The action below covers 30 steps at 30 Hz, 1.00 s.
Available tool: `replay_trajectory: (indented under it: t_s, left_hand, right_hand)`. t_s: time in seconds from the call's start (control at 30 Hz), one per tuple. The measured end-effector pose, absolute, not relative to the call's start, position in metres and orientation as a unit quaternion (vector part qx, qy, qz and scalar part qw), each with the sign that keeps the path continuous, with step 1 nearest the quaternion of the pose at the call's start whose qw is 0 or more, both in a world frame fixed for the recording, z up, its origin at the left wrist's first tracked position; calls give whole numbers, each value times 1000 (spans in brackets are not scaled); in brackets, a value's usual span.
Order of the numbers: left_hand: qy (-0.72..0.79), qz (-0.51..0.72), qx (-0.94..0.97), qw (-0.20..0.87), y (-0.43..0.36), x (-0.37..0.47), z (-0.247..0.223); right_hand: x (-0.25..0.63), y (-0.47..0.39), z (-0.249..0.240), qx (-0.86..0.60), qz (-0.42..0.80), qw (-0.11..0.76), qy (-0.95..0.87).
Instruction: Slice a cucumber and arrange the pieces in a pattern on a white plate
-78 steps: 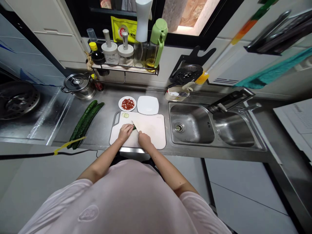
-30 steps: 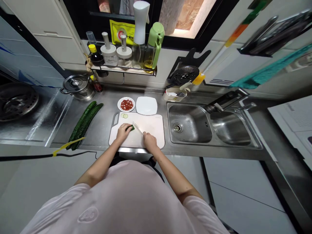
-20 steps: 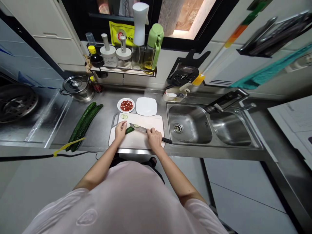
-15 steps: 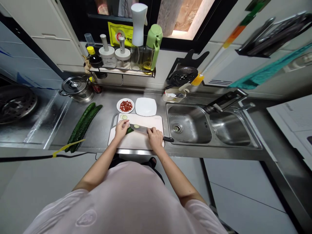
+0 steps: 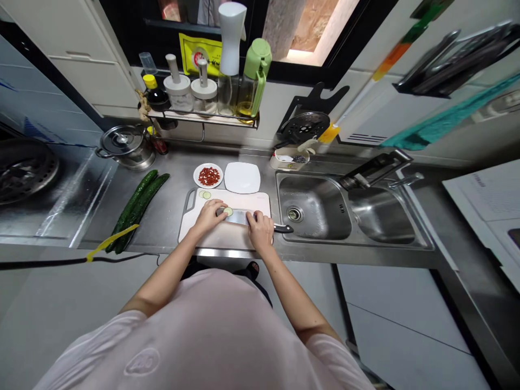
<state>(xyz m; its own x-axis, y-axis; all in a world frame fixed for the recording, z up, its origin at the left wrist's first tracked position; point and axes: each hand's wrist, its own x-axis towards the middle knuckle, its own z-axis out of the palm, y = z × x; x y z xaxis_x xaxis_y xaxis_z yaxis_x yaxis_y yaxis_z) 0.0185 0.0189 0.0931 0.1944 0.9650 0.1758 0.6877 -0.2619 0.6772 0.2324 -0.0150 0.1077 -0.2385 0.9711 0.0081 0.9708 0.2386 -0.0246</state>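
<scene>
My right hand [image 5: 260,232] is closed on a kitchen knife, whose black handle [image 5: 283,228] sticks out to the right. The wide blade [image 5: 239,217] lies nearly level over the white cutting board [image 5: 227,238], pointing left. A pale round cucumber slice [image 5: 228,212] clings to the blade near its front end. My left hand [image 5: 209,216] is closed at that end, thumb and fingers bent about the cucumber, which they mostly hide; the fingertips reach the slice's left edge. A few cut slices [image 5: 207,195] lie at the board's upper left.
Behind the board stand a plate of chopped red pieces [image 5: 209,176] and a white square plate [image 5: 242,177]. Two whole cucumbers [image 5: 140,208] lie left, near a lidded pot [image 5: 124,146]. A double sink [image 5: 317,208] is on the right. Bottles [image 5: 254,76] stand on a rack above.
My left hand has moved right, over the cucumber piece and up to the slice on the blade. The knife has shifted slightly right and its blade now shows its flat side more.
</scene>
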Motion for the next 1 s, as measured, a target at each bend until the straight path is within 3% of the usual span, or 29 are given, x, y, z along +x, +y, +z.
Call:
replay_trajectory:
  t_s: [0.4,0.63,1.0]
  left_hand:
    - [672,404,526,331,35,8,53]
    - [769,353,467,258,66,-21,23]
    - [788,274,518,188,84,-16,21]
  right_hand:
    - [245,-15,92,-647,24,2,-762]
    - [254,-15,86,-662,35,-18,-749]
    - [249,-16,86,-657,50,-26,-752]
